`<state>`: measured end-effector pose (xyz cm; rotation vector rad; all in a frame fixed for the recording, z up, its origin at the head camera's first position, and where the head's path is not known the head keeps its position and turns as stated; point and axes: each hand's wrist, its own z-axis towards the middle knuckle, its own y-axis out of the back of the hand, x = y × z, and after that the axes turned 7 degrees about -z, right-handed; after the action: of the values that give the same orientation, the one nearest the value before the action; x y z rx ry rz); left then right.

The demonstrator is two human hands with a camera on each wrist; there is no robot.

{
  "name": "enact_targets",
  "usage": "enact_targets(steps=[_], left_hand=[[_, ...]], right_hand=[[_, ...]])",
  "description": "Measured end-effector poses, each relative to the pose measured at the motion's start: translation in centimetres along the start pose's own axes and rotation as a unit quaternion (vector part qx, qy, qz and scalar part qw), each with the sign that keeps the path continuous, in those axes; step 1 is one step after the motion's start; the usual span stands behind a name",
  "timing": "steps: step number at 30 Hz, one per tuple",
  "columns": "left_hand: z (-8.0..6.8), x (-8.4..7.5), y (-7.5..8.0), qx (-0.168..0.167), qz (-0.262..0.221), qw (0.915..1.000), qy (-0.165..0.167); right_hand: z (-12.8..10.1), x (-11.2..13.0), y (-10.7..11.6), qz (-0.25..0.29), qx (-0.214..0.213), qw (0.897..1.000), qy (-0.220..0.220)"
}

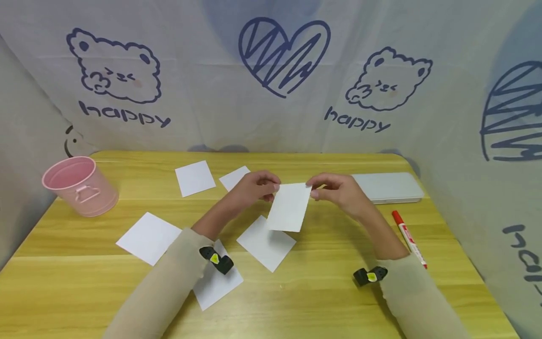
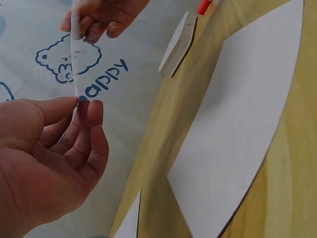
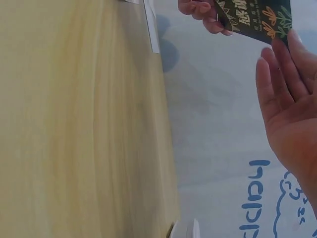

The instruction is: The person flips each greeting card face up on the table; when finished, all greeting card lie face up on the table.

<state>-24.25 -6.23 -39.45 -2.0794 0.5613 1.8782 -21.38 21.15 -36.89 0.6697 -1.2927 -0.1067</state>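
While a pink bucket (image 1: 80, 185) stands far left on the tabletop (image 1: 296, 301) among loose white cards, the left hand (image 1: 254, 187) and right hand (image 1: 338, 190) each pinch a top corner of one card (image 1: 290, 207), lifted mid-table. Fingers (image 2: 86, 111) should probably stay clamped evenly, keeping it flat.

I log one yellow wood-grain table (image 1: 322, 301). On it lie five white paper cards (image 1: 148, 237), loosely scattered; a pink metal bucket (image 1: 80, 185), upright at the far left; a flat white case (image 1: 387, 187), far right; a red marker pen (image 1: 408, 238) just beside it.
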Motion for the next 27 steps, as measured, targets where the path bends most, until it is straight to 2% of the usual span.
enact_targets(steps=[3,7,11,16,19,24,27], left_hand=[[0.0,0.1,-0.3,0.01,0.03,0.9994,-0.009],[-0.7,-0.7,0.0,0.014,0.066,0.9964,-0.052],[-2.0,-2.2,0.9,0.026,0.06,0.9927,-0.101],[-3.0,-3.4,1.0,0.052,0.048,0.9903,-0.12],[-3.1,-3.4,0.6,0.038,0.055,0.9912,-0.114],[-2.9,-3.2,0.4,-0.019,0.063,0.9914,-0.113],[-3.0,-3.3,0.3,-0.026,0.065,0.99,-0.122]], right_hand=[[-0.1,-0.2,0.0,0.006,-0.03,1.0,0.004],[-0.3,-0.3,0.4,-0.004,-0.059,0.998,0.001],[-0.6,0.2,1.2,-0.038,-0.079,0.996,-0.023],[-0.7,0.8,1.9,-0.058,-0.098,0.993,-0.035],[-0.7,1.0,1.8,-0.061,-0.094,0.993,-0.038],[-0.9,1.3,1.5,-0.066,-0.074,0.995,-0.031],[-1.1,1.5,1.5,-0.073,-0.057,0.996,-0.018]])
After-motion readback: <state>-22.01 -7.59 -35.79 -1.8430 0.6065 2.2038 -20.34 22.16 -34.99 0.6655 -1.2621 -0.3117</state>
